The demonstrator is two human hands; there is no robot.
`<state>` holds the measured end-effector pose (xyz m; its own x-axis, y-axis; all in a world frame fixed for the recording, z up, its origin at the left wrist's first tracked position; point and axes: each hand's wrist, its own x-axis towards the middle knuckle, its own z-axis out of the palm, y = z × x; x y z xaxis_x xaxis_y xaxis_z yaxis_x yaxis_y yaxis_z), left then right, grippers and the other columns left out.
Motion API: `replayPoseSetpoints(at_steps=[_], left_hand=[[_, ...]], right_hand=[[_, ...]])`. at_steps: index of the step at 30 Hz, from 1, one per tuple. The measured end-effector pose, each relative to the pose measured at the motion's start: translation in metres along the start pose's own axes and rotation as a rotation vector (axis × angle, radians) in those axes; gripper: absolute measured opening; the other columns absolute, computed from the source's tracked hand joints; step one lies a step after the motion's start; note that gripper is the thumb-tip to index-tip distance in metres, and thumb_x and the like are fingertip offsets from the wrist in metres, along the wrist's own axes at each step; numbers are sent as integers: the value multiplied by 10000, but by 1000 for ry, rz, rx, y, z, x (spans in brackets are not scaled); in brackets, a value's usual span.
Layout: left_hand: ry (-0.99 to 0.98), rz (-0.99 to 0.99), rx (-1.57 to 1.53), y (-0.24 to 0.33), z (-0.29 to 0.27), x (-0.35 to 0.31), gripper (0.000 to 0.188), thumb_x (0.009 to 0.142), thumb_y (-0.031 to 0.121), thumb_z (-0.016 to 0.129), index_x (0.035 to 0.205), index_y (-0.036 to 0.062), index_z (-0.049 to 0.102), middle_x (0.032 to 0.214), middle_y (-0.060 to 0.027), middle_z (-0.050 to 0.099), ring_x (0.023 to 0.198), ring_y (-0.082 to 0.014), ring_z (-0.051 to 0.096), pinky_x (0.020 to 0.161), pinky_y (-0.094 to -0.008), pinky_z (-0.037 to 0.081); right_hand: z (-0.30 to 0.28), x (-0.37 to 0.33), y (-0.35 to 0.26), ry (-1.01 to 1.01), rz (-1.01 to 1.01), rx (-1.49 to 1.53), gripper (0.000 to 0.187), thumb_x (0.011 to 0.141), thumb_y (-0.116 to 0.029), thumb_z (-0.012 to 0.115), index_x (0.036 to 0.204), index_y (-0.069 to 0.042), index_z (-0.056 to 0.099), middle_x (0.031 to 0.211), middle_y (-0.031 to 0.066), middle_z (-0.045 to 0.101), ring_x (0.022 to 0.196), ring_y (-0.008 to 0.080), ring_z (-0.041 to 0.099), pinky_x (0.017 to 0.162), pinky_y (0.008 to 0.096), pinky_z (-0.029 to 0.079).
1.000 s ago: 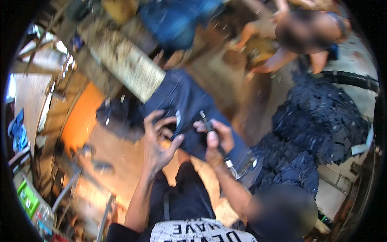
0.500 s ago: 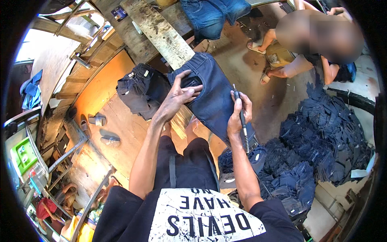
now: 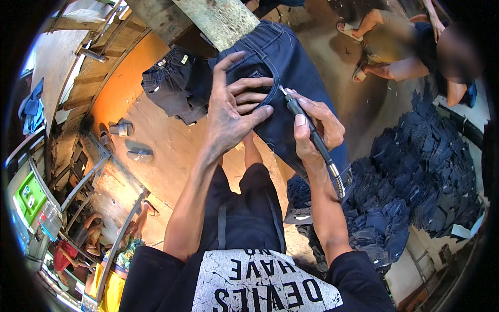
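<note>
A pair of dark blue denim pants [image 3: 304,65], with a stitched waistband and a curved pocket edge, is draped over the end of a pale, worn board. My left hand [image 3: 236,101] lies spread at the pocket, fingers reaching to its curved edge and thumb below; whether the fingertips go under the edge I cannot tell. My right hand [image 3: 319,122] grips a black pen-shaped rotary tool [image 3: 307,125] with a springy cable sleeve at its rear. The tool's thin metal tip points at the pocket seam, close to my left fingers; contact is unclear.
Folded dark pants [image 3: 174,86] lie left of the board [image 3: 223,23]. A large heap of dark denim pieces [image 3: 416,166] fills the right. Sandals [image 3: 139,151] are on the floor at left. Another person [image 3: 395,73] sits at upper right; others are beyond a metal rail [image 3: 122,239].
My right hand has raised the tool from the pants leg toward the pocket edge. My left hand has spread over the pocket. The view has shifted, and the pants and hands appear larger.
</note>
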<state>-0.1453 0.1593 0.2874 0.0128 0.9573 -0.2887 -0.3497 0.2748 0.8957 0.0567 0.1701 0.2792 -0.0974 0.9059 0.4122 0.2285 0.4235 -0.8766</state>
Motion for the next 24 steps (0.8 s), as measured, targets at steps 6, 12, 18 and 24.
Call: replayPoseSetpoints(at_steps=[6,12,18,24], left_hand=[[20,-10,5,-2,0,1,1108,833,-80,889,1673,130,197,1326,-315,698,1142,-313,778,978,-418,679],[13,3,31,-3,-2,2,1105,821,-64,898,1666,113,207,1306,-327,708,1150,-336,777,991,-440,678],[7,-12,34,-3,-3,3,1098,820,-55,900,1660,109,212,1313,-335,707,1151,-342,776,991,-446,678],[2,-5,9,-4,-3,2,1084,829,-42,897,1658,101,213,1321,-331,708,1150,-342,777,999,-453,674]], right_hand=[[-4,0,2,-90,-7,-12,234,972,-61,665,1144,95,691,1114,342,777,1094,398,795,987,454,641],[-2,2,2,-86,19,-32,238,974,-70,668,1141,97,698,1104,323,781,1081,383,799,970,440,647],[-4,0,0,-87,82,-62,240,973,-72,665,1133,103,698,1095,310,784,1034,352,807,932,411,655],[-3,2,3,-69,48,-71,243,971,-80,668,1129,101,701,1063,295,793,952,298,811,853,350,647]])
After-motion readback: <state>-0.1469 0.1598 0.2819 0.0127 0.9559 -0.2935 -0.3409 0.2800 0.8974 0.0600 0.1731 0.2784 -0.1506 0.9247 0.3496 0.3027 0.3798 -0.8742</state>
